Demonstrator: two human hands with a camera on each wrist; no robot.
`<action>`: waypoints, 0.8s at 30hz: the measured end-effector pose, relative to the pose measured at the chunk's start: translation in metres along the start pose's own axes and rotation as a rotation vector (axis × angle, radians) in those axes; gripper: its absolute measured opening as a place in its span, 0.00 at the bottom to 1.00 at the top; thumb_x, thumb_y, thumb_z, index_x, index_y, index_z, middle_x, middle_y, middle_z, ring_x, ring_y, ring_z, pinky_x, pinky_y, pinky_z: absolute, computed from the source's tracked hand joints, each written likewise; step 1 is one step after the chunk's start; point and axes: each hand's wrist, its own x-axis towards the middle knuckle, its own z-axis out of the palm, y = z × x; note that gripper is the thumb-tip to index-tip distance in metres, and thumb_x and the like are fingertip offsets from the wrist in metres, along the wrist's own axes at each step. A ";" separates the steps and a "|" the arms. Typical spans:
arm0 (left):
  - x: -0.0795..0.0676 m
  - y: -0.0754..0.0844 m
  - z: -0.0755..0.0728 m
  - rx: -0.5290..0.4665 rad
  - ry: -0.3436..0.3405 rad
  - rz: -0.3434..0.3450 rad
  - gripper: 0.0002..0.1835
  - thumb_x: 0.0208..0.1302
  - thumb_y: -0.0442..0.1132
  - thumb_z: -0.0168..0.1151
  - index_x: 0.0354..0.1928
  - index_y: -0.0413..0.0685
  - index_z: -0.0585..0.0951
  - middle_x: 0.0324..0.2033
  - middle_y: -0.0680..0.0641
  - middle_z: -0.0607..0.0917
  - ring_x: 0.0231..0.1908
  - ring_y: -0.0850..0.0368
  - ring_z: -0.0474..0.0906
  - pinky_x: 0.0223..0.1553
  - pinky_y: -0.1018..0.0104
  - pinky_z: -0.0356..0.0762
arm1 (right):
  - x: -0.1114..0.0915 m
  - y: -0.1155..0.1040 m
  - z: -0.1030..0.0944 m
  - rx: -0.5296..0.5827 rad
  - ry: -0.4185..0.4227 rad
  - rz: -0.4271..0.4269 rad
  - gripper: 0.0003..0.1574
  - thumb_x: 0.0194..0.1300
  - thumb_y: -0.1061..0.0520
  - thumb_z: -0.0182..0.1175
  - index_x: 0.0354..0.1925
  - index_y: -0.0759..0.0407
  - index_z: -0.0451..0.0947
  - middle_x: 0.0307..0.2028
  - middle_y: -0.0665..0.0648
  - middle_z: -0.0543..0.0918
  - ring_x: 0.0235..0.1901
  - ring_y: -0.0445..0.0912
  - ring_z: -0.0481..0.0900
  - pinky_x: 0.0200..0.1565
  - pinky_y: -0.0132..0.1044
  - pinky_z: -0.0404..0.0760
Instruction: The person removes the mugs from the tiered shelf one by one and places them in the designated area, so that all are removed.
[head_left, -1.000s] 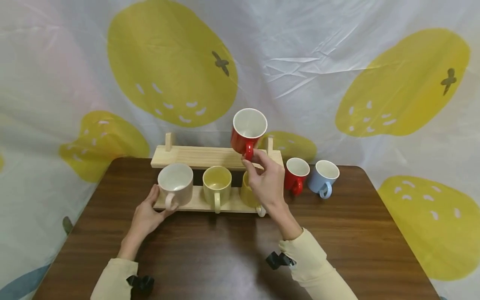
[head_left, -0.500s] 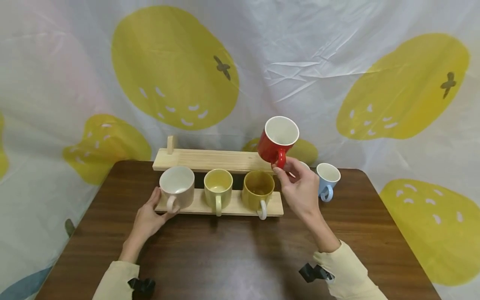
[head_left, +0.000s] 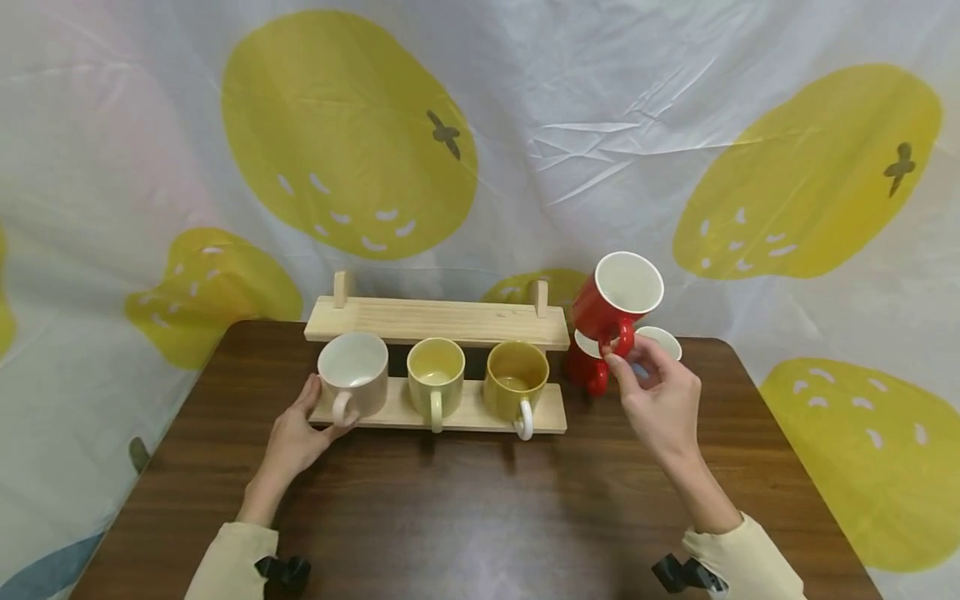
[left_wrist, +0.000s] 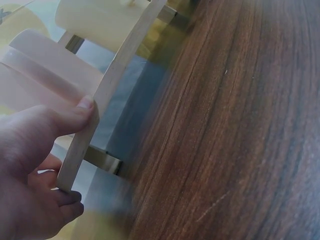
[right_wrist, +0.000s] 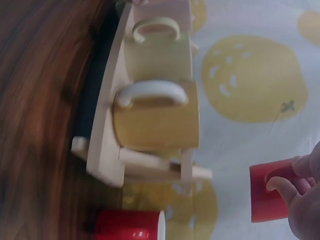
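Pinching glossy red white-lined mug (head_left: 613, 298) by handle (head_left: 626, 339): right hand (head_left: 663, 402), near second red white-lined mug (head_left: 581, 367). Left hand (head_left: 294, 435) curled round end of pale wooden two-tier shelf (head_left: 438, 320).

You can read no text, label, brand, number or sign, either on the red mug (head_left: 606, 310) gripped in your right hand (head_left: 663, 402) or around it.

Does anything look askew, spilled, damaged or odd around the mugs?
Nothing looks spilled or broken. One mild oddity: the mustard mug, rightmost on the wooden rack, has a white handle that doesn't match its body, perhaps by design. The raised red mug is simply held by its handle in the right hand.
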 end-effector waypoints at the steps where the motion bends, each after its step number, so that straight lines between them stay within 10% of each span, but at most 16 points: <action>1: 0.000 0.000 0.000 -0.001 -0.001 -0.001 0.59 0.59 0.59 0.73 0.77 0.34 0.50 0.79 0.36 0.50 0.75 0.29 0.51 0.72 0.33 0.56 | -0.001 0.002 -0.004 -0.004 0.007 0.003 0.11 0.60 0.71 0.70 0.43 0.70 0.85 0.36 0.67 0.89 0.37 0.26 0.85 0.39 0.18 0.82; 15: -0.001 0.002 -0.001 0.004 0.000 -0.005 0.60 0.59 0.60 0.73 0.77 0.33 0.49 0.79 0.35 0.50 0.75 0.29 0.51 0.73 0.34 0.56 | 0.002 0.036 -0.047 -0.173 0.079 0.047 0.12 0.60 0.70 0.70 0.44 0.69 0.85 0.39 0.65 0.90 0.35 0.20 0.82 0.39 0.13 0.78; 24: -0.001 0.001 -0.001 -0.007 0.000 0.001 0.59 0.59 0.59 0.73 0.78 0.33 0.49 0.79 0.36 0.51 0.76 0.30 0.51 0.73 0.34 0.56 | 0.002 0.063 -0.072 -0.190 0.115 0.164 0.12 0.63 0.69 0.67 0.46 0.72 0.83 0.33 0.29 0.82 0.36 0.20 0.81 0.41 0.13 0.78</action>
